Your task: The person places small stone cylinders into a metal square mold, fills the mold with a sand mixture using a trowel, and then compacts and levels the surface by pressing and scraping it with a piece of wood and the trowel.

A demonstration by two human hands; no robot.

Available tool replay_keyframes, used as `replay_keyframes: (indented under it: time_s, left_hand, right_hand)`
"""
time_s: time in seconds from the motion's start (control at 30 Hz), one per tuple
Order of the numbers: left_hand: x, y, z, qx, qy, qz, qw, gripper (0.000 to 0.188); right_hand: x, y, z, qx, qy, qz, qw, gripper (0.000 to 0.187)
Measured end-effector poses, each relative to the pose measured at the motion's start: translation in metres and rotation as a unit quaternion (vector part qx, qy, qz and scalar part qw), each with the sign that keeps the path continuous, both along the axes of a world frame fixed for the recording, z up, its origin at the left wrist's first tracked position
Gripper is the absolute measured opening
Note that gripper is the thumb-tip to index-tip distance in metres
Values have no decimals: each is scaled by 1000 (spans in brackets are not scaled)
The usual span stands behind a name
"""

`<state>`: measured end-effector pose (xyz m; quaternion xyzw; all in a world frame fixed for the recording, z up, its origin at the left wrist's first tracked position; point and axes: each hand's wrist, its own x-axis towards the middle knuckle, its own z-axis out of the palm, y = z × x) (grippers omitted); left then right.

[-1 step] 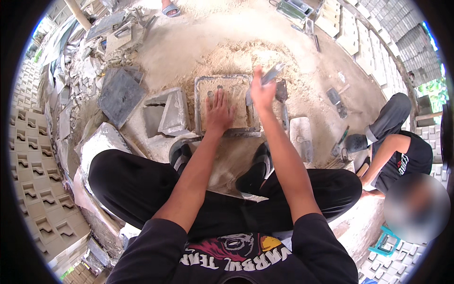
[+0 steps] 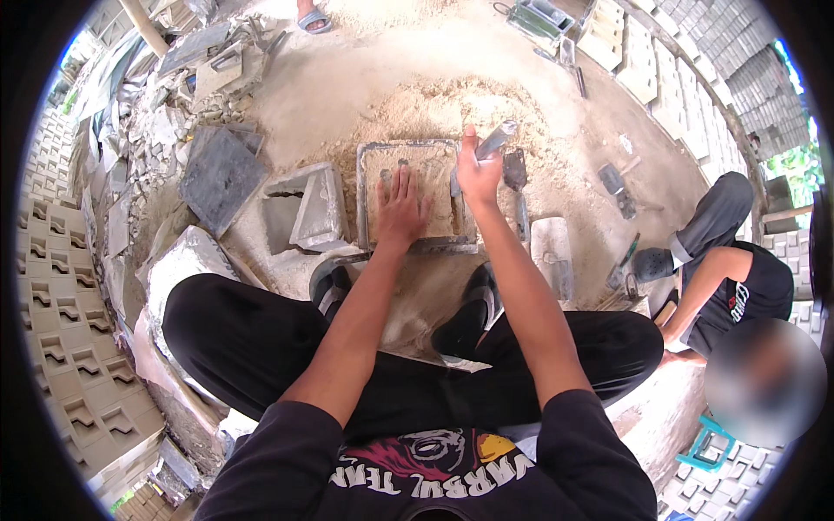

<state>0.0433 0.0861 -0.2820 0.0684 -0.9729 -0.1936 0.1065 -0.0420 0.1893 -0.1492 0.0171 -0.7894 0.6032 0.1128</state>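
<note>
My left hand (image 2: 402,208) lies flat, fingers stretched, on the pale sandy mix (image 2: 441,169) that fills a rectangular metal mould (image 2: 361,195) on the ground. Closed around a grey metal bar (image 2: 498,139) is my right hand (image 2: 479,180), over the mould's right side. The bar's upper end sticks out past the thumb, slanting up to the right. A flat grey piece (image 2: 455,181) shows just left of the right hand; whether it belongs to the bar I cannot tell. Close to the right hand, a dark blade-like piece (image 2: 515,169) rests by the mould's right edge.
Left of the mould stands a grey hollow block (image 2: 300,208), with a dark square plate (image 2: 221,178) and rubble beyond. A pale block-shaped tool (image 2: 551,252) lies to the right. Another person (image 2: 747,278) sits at the right. Loose sand (image 2: 452,100) is heaped behind the mould.
My right hand has come slightly down and left with the metal bar, which was blurred by motion before. My left hand stays on the mix.
</note>
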Motion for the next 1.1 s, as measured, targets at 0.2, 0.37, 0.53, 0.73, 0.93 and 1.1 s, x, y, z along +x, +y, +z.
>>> replay_keyframes:
  time_s: [0.2,0.37,0.53,0.73,0.93,1.1]
  left_hand:
    - [3,-6,1,10,-9,-6,1000,65]
    - [-2,5,5,-1,8,-7,1000,64]
    - [3,-5,0,0,2,1,1000,64]
    - [0,0,4,0,9,0,1000,65]
    - [6,-3,2,6,7,-5,1000,66]
    - [-3,0,-1,-5,-3,-3,1000,70]
  right_hand:
    - [-16,-5,30,-39,2,9,999,59]
    - [-36,7,-11,31,-25,11,999,57]
    - [-43,-4,31,-18,-38,29,999,60]
    - [-48,-6,12,-26,-52,13,998,57]
    - [-70,-7,24,-18,-63,22,998,55]
    - [-79,-7,-23,-2,10,11,1000,56]
